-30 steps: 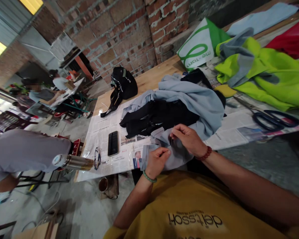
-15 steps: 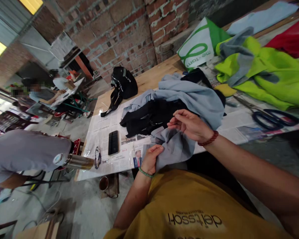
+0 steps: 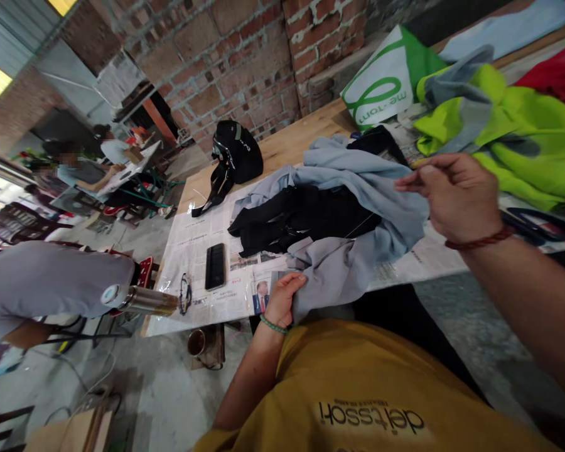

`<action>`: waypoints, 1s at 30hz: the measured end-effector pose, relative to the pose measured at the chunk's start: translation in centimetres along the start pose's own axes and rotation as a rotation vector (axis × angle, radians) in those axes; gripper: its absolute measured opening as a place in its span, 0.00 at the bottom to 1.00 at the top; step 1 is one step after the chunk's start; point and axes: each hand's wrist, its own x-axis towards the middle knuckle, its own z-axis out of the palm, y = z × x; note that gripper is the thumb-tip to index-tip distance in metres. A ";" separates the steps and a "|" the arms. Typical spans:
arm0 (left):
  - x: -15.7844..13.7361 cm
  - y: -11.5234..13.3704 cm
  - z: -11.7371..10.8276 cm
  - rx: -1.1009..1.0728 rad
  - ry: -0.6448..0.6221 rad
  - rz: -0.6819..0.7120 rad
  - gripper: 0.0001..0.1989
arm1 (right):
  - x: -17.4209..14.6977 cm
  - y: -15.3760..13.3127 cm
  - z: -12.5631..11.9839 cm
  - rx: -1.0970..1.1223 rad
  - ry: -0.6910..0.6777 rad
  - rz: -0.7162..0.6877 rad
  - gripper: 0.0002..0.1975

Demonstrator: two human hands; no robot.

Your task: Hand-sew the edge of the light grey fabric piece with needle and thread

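My left hand [image 3: 286, 297] is closed in a pinch on the near left edge of the grey garment [image 3: 339, 270], at the front of the table. Raised to the right above the cloth, my right hand [image 3: 456, 198] has its thumb and fingertips pressed together. A thin pale thread [image 3: 361, 225] slants over the black cloth [image 3: 306, 216], from the grey garment towards those fingertips. Whether a needle is there too is too small to see. Grey and black fabric lies bunched between and beyond both hands.
Dark-handled scissors [image 3: 541, 226] lie right, partly behind my right wrist, near a lime-yellow garment [image 3: 518, 144]. A green-white bag [image 3: 381, 88] and black bag [image 3: 238, 150] stand farther back. Left are a phone [image 3: 215, 267], a bottle [image 3: 144, 301] and a seated person [image 3: 51, 276].
My right hand has moved right and up, away from the grey garment, still pinched. My left hand keeps its hold in about the same place. The view has shifted slightly.
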 end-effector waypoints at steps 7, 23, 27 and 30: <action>0.3 0.0 -0.4 0.003 0.015 0.014 0.18 | 1.3 -2.5 -2.7 -0.275 0.098 -0.113 0.04; 0.1 -0.1 -0.7 0.037 0.025 0.076 0.17 | 3.1 -3.2 -4.7 -0.460 0.094 -0.175 0.07; 0.1 -0.2 -0.8 0.057 0.027 0.086 0.16 | 3.3 -3.5 -4.6 -0.414 0.088 -0.182 0.07; 0.1 -0.4 -0.8 0.100 0.035 0.122 0.15 | 2.0 -3.9 -3.4 -0.406 0.034 -0.158 0.05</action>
